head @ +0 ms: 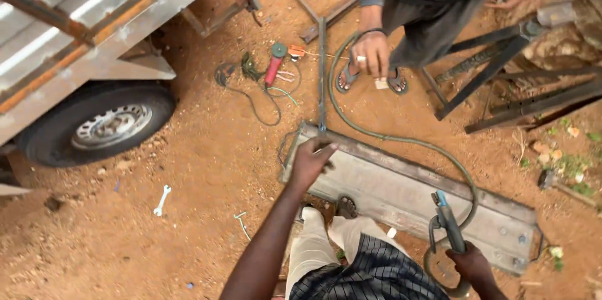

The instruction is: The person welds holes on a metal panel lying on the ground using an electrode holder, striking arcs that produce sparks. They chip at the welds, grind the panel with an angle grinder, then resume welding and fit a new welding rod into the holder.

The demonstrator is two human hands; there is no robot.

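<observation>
My left hand (311,161) rests on the near left end of a long grey metal frame (401,196) lying on the dirt, fingers curled on its edge. In my right hand (471,263) I grip a welding electrode holder (446,220) with a blue tip, held over the frame's right part. Its dark cable (376,134) loops away across the ground. A thin steel bar (322,74) runs from the frame's corner up toward another person (426,18) standing opposite in sandals.
An angle grinder (274,63) with a red body and its cord lies on the dirt. A wrench (162,200) lies at the left. A trailer wheel (100,126) and metal body fill the upper left. Dark steel frames (501,80) lie at the right.
</observation>
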